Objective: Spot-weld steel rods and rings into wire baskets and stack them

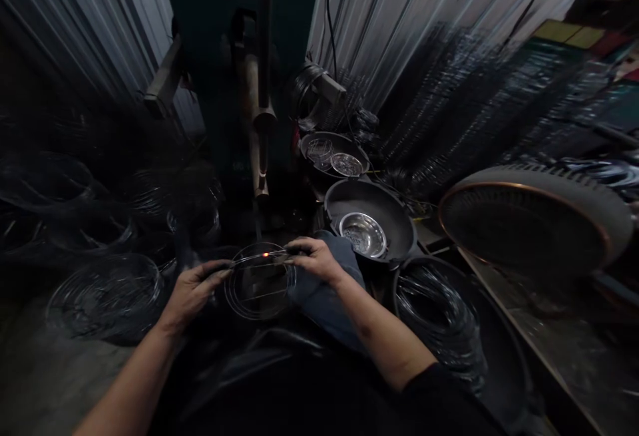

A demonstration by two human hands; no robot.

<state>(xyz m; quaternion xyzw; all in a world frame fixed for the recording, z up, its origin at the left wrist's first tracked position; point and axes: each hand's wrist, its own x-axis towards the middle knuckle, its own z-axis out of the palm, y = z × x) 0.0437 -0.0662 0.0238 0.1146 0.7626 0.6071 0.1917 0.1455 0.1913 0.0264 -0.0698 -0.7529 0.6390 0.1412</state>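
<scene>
The wire ring (pixel 265 254) before you is smooth metal, faintly shiny. To your right, the metal bowl (pixel 374 226) is polished and glossy, the pan (pixel 397 219) matt; the cloth (pixel 332 303) beside your ring is dull, the far wall (pixel 379 10) ridged metal.

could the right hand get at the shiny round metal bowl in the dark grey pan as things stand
Probably yes: the shiny round metal bowl in the dark grey pan sits close by, uncovered, though the right hand would likely first have to release the thin metal wire ring.
</scene>
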